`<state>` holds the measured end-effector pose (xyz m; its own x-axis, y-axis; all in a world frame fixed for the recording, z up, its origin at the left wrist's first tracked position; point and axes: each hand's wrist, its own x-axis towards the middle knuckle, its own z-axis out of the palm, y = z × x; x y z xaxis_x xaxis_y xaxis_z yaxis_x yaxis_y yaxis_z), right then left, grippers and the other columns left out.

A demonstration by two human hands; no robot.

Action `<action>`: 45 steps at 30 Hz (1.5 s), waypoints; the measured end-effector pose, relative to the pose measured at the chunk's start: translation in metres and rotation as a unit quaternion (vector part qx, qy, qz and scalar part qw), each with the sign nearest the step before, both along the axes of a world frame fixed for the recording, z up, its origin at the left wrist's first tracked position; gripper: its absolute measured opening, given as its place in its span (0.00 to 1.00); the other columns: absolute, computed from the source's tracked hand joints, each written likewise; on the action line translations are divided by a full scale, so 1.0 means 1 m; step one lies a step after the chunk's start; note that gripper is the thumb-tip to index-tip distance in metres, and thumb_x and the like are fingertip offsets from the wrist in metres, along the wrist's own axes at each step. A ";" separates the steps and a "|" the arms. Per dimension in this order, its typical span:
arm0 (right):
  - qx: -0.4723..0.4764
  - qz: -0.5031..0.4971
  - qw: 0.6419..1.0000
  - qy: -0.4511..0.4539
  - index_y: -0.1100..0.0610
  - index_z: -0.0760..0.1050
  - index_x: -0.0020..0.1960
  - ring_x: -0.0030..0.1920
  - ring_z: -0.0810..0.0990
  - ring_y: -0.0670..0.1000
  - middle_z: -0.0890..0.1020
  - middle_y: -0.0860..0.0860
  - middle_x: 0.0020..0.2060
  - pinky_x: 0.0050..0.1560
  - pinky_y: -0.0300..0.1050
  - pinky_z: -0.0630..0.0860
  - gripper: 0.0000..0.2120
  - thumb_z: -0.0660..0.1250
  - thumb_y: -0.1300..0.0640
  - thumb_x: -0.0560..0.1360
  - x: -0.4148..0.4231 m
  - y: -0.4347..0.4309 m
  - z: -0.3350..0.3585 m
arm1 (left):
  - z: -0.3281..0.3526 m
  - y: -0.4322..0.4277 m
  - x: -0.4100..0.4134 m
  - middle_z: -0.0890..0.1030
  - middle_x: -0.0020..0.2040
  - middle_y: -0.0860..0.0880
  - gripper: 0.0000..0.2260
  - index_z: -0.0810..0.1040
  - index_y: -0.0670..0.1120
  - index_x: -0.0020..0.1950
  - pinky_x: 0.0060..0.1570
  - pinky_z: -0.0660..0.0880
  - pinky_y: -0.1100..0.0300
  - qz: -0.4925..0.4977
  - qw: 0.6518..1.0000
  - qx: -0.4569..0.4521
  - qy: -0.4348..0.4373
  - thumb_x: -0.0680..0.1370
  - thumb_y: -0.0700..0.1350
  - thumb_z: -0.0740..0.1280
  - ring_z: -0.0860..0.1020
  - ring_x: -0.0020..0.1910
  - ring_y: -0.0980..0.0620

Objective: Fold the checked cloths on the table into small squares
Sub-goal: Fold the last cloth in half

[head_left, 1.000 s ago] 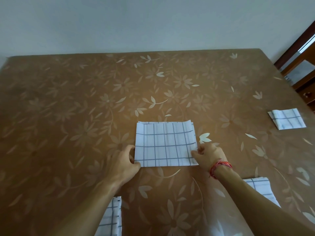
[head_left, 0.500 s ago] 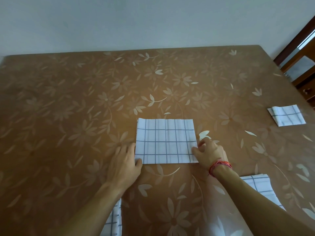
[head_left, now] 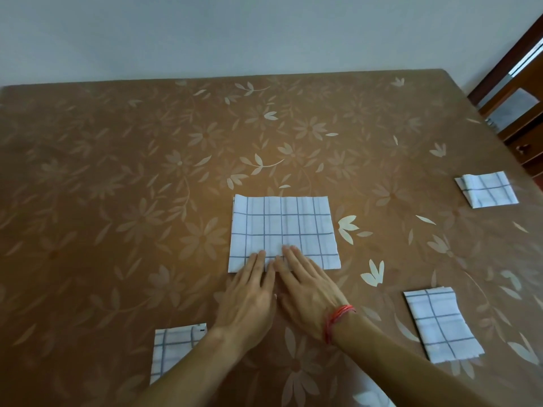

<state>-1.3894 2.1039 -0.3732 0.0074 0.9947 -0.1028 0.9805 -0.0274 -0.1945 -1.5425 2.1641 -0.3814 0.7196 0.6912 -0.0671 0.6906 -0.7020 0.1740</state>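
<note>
Left hand [head_left: 249, 298], right hand [head_left: 308, 292] slid inward from cloth [head_left: 282, 227] corners; both flat on near edge

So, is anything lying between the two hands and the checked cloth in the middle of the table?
Nothing visible does. The left hand and the right hand rest with straight fingers directly on the near edge of the middle cloth.
</note>
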 end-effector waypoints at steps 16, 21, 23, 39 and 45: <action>-0.052 0.005 0.998 -0.039 0.60 0.68 0.72 0.73 0.67 0.58 0.68 0.59 0.73 0.67 0.58 0.70 0.30 0.51 0.43 0.78 -0.013 -0.002 -0.009 | -0.004 0.004 -0.037 0.67 0.73 0.38 0.29 0.68 0.36 0.72 0.68 0.57 0.50 0.011 0.998 0.020 0.057 0.79 0.54 0.52 0.66 0.73 0.43; -0.015 0.041 0.999 -0.019 0.62 0.67 0.73 0.73 0.66 0.56 0.68 0.58 0.73 0.69 0.56 0.68 0.29 0.50 0.46 0.78 -0.036 0.012 -0.004 | -0.006 0.005 -0.037 0.68 0.73 0.37 0.28 0.69 0.39 0.72 0.69 0.67 0.48 0.020 0.999 0.018 0.046 0.82 0.54 0.45 0.68 0.72 0.42; -0.023 0.042 0.999 -0.006 0.62 0.67 0.73 0.73 0.66 0.56 0.68 0.58 0.73 0.68 0.56 0.70 0.29 0.50 0.46 0.78 -0.042 0.015 -0.007 | -0.004 0.007 -0.038 0.69 0.72 0.37 0.27 0.69 0.38 0.72 0.65 0.69 0.45 0.019 0.999 0.013 0.042 0.79 0.53 0.51 0.69 0.71 0.42; -0.082 0.018 0.996 -0.011 0.63 0.47 0.78 0.77 0.43 0.56 0.47 0.57 0.78 0.77 0.56 0.48 0.34 0.35 0.42 0.80 -0.023 -0.004 -0.012 | 0.000 0.009 -0.037 0.32 0.76 0.45 0.35 0.34 0.43 0.75 0.74 0.36 0.54 0.006 0.992 -0.076 0.101 0.73 0.61 0.32 0.33 0.76 0.49; -0.151 -0.105 0.982 -0.041 0.61 0.35 0.78 0.76 0.32 0.53 0.35 0.55 0.76 0.74 0.50 0.32 0.37 0.33 0.39 0.76 0.030 -0.050 0.003 | 0.008 0.008 -0.034 0.27 0.75 0.46 0.35 0.30 0.43 0.75 0.73 0.33 0.55 0.023 0.986 -0.091 0.139 0.73 0.59 0.32 0.28 0.74 0.49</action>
